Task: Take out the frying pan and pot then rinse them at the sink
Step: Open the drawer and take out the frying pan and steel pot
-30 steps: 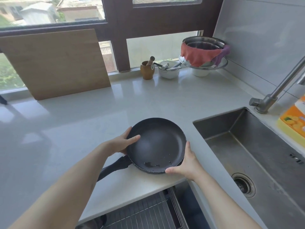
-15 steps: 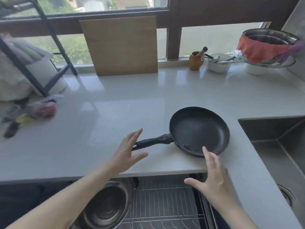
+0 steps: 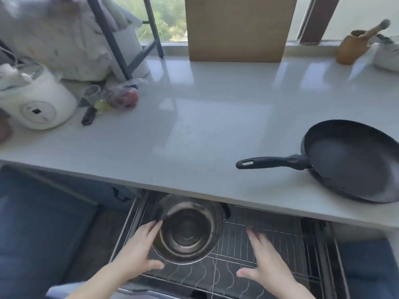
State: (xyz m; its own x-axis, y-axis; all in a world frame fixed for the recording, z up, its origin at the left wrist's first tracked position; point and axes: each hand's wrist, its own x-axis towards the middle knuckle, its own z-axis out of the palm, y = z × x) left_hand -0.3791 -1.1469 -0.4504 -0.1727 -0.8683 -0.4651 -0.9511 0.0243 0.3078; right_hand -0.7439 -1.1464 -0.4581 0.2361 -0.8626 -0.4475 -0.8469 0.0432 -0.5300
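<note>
A black frying pan (image 3: pixel 354 160) lies on the white countertop (image 3: pixel 205 126) at the right, its handle pointing left. Nobody holds it. Below the counter edge a steel pot (image 3: pixel 190 229) stands in the pulled-out wire drawer rack (image 3: pixel 269 244). My left hand (image 3: pixel 140 253) is spread against the pot's left rim, fingers apart, touching it but not closed around it. My right hand (image 3: pixel 265 264) hovers open over the rack, a little to the right of the pot and apart from it. The sink is out of view.
A white rice cooker (image 3: pixel 36 100) stands at the counter's left with small items and a bag (image 3: pixel 121 96) beside it. A wooden cutting board (image 3: pixel 237 29) leans on the window. A wooden mortar with pestle (image 3: pixel 354 48) sits at the back right. A black rack leg (image 3: pixel 114 39) stands at the back left.
Both hands have let go of the pan and dropped from the counter edge into the drawer, on either side of the pot. The view has swung left and down.
</note>
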